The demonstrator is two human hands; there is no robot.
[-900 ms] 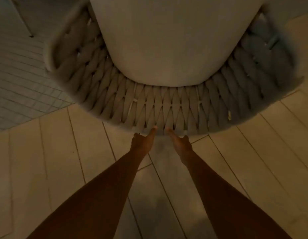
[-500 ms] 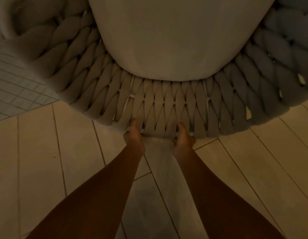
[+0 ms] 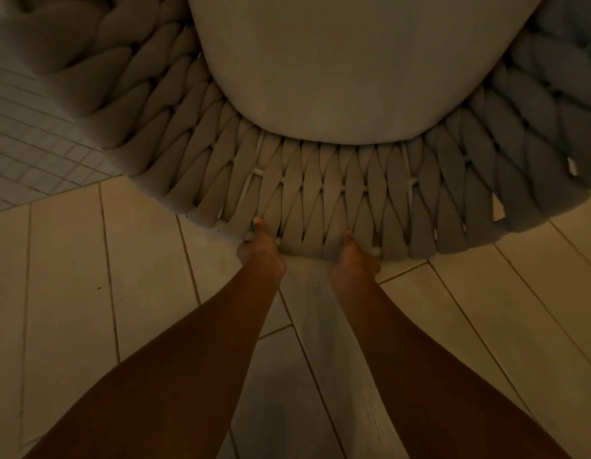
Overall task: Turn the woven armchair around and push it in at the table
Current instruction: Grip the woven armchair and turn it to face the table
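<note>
No writing or label shows anywhere. The woven armchair point(image 3: 320, 190) fills the far part of the view, its curved back rim turned toward the person and its open front facing away; the pale seat cushion point(image 3: 347, 61) lies inside the curve. It stands on the plank floor point(image 3: 89, 293), with small grey tiles point(image 3: 29, 154) at far left. The 2 hands sit close together on the near middle of the rim. The left hand point(image 3: 259, 248) is closed around the rim, thumb up on the weave. The right hand point(image 3: 353, 253) grips it likewise, fingers hidden beneath.
</note>
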